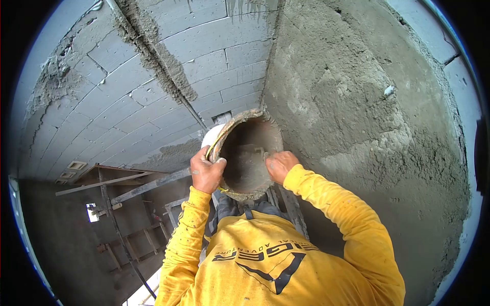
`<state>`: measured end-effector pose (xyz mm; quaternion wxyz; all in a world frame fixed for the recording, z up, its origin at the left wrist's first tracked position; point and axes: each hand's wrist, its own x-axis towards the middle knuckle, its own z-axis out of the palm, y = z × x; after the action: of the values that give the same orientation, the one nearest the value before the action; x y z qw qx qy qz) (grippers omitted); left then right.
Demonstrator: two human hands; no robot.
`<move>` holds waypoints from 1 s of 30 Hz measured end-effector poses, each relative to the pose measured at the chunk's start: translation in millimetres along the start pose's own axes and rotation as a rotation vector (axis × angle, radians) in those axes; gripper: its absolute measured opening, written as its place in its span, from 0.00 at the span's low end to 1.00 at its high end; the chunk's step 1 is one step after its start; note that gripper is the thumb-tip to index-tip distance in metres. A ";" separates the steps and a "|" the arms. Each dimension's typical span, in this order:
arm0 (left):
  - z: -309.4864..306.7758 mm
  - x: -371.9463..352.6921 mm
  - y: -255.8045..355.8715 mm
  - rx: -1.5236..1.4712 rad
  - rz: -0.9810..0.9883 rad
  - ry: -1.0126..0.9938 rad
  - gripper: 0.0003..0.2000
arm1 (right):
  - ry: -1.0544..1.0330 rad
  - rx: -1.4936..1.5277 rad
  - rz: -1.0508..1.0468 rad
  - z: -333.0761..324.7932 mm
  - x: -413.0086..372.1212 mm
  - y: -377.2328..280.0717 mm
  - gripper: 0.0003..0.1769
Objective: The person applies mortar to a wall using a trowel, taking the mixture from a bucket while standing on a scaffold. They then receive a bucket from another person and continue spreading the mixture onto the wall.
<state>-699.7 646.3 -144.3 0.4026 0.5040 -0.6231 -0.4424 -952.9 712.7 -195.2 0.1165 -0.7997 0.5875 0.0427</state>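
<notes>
A round bucket (276,133) with a mortar-crusted rim tilts open toward me in front of my chest. Grey wet mortar (245,171) lies inside it. My left hand (206,172) grips the bucket's left rim, thumb on the inner side, beside a yellow strip (216,142) along the edge. On the opposite side, my right hand (281,166) is closed at the bucket's mouth, fingers reaching over the inside. A small pale shape shows by its fingertips, but what it holds is hidden.
Ahead stands a grey block wall (204,41) with a mortar-edged pipe (191,109). A mortar-coated wall (347,102) rises close on my right. Wooden beams (153,186) and a dark pole (120,232) stand lower left. Scaffold-like framing (291,204) shows below the bucket.
</notes>
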 end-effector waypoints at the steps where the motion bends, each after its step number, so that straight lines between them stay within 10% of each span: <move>1: 1.1 -0.3 -0.4 0.001 0.006 -0.006 0.15 | 0.100 -0.028 0.013 -7.3 -2.1 -1.3 0.16; 4: 5.0 -2.9 8.0 0.102 0.078 -0.082 0.13 | 0.354 -0.127 0.089 -22.7 -4.4 -1.7 0.23; 12: 11.5 8.2 70.7 0.207 0.380 -0.187 0.09 | 0.113 0.200 0.247 -18.5 -18.6 5.8 0.13; 15: 13.4 6.3 67.9 0.184 0.392 -0.255 0.13 | 0.111 0.007 -0.225 52.9 -13.5 20.1 0.13; 20: 2.3 0.1 36.9 0.226 0.296 -0.231 0.17 | -0.187 1.328 0.407 12.2 -7.8 -44.8 0.19; 30: -46.4 -13.8 -72.4 -0.111 -0.094 0.262 0.18 | 0.046 1.130 0.203 -1.7 1.5 -62.6 0.28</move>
<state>-633.7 645.8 -201.2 0.4867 0.5629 -0.5155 -0.4249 -893.1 728.6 -185.3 0.5084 -0.5535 0.5953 -0.2844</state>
